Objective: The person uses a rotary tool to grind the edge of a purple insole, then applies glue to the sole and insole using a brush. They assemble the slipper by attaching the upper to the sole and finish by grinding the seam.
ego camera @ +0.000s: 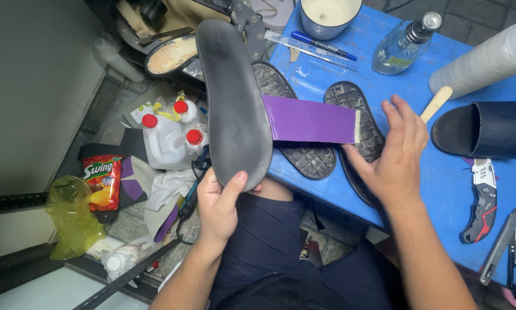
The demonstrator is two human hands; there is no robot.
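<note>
My left hand (219,202) grips the heel end of a long dark grey insole (233,103), held up over the table's left edge with the thumb on its face. A purple strip (310,120) with a pale end sticks out from behind the insole to the right. My right hand (397,154) hovers with fingers spread over a black patterned sole (362,117) on the blue table (441,178), close to the strip's end and a wooden stick (436,103). A second black sole (304,152) lies under the strip.
On the table: a black slide sandal (484,129), a folding knife (480,198), pliers (507,250), a glass bottle (404,43), a mug (327,17), a pen (322,45), a white roll (487,57). White jugs with red caps (169,135), a red snack bag (104,181) and a yellow bag (71,215) lie on the floor.
</note>
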